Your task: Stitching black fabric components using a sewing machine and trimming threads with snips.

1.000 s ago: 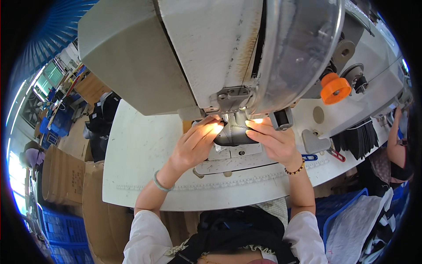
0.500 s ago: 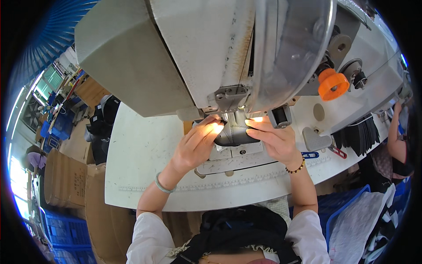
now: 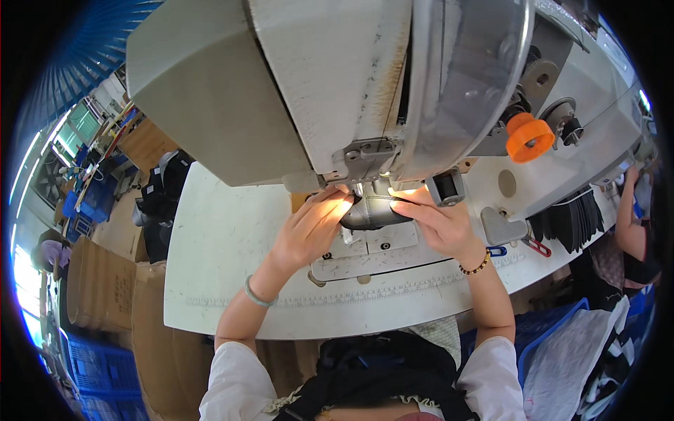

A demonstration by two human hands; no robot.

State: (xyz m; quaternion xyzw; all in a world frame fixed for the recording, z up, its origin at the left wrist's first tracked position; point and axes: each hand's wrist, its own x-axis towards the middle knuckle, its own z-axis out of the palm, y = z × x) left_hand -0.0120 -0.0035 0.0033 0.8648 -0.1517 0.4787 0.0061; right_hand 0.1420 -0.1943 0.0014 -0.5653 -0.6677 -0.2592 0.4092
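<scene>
Under the head of a large sewing machine [image 3: 337, 84] lies a dark grey, curved piece of stitched material [image 3: 375, 212], with a pale seam across it. My left hand [image 3: 314, 223] grips its left edge, fingers together and lit by the machine lamp. On the opposite side my right hand [image 3: 439, 223] holds the right edge between thumb and fingers. Both hands are close beside the needle area, where the presser foot partly hides the far side of the piece. What exact article the piece belongs to, I cannot make out.
A stack of black flat pieces [image 3: 562, 219] lies right on the white table [image 3: 232, 231], near red-handled snips [image 3: 537, 247] and a blue-handled tool [image 3: 496, 251]. Cardboard boxes [image 3: 102, 284] and blue crates [image 3: 105, 368] stand left. Another person's arm [image 3: 630, 217] shows at far right.
The grey piece has shifted slightly away from me under the machine head, both hands moving along with it. My right elbow has swung a little outward. The grip of both hands stays the same.
</scene>
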